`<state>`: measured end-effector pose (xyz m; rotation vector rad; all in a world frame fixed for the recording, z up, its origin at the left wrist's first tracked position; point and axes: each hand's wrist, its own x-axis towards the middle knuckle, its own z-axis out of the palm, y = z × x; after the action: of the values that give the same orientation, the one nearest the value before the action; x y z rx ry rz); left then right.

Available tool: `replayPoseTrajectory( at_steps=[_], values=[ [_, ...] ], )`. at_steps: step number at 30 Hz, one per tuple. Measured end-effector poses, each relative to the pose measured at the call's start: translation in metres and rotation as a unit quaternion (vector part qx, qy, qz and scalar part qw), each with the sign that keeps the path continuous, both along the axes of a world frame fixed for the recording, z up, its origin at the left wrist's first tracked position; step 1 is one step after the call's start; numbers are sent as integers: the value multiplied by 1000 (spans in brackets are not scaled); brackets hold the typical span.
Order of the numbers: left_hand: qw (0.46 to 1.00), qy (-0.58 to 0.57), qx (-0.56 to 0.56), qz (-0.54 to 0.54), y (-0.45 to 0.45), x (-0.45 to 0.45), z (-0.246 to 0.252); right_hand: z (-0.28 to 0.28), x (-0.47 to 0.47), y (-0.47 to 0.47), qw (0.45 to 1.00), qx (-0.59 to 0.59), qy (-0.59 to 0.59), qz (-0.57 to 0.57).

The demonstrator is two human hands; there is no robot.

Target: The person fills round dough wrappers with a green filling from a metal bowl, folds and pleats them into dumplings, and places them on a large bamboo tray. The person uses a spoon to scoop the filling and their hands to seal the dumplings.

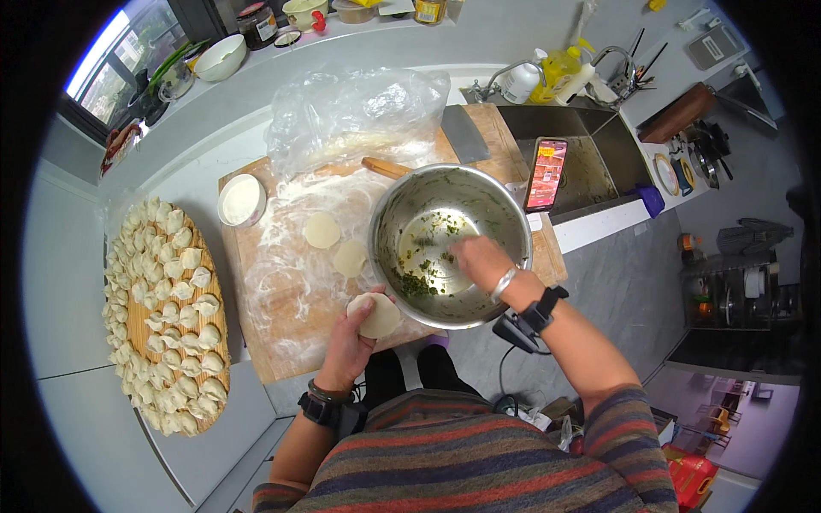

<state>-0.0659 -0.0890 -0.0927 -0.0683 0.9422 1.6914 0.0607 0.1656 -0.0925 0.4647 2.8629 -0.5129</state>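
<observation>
My left hand (pixel 353 343) holds a round dough wrapper (pixel 378 317) beside the near left rim of a large steel bowl (pixel 380 221). My right hand (pixel 481 260) is down inside the bowl with its fingers curled; a blurred thin thing by the fingertips cannot be made out. Chopped green filling (pixel 417 284) lies mostly at the bowl's lower left, with bits scattered over the bottom. Two more dough wrappers (pixel 322 230) lie on the floured wooden board (pixel 276 340). Many shaped dumplings (pixel 190 258) cover a round slatted tray (pixel 138 314) at the left.
A bowl of flour (pixel 241 200) sits on the board's far left corner. Behind are a clear plastic bag (pixel 359 115), a wooden rolling pin (pixel 385 168) and a cleaver blade (pixel 465 133). A phone (pixel 546 174) stands upright near the sink (pixel 593 154).
</observation>
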Motion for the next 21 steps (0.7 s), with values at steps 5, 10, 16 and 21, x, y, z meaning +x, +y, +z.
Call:
replayPoseTrajectory(
  at_steps=[5, 10, 16, 21],
  values=[
    [1000, 10, 5, 2, 12, -10, 1, -6, 0, -12, 997, -50, 50, 30],
    [1000, 12, 5, 17, 12, -14, -2, 13, 36, -12, 997, -52, 41, -25],
    [996, 39, -59, 56, 3, 11, -12, 22, 34, -20, 989, 37, -106, -94],
    [998, -1, -30, 64, 12, 31, -15, 17, 29, -42, 985, -10, -168, -38]
  ],
)
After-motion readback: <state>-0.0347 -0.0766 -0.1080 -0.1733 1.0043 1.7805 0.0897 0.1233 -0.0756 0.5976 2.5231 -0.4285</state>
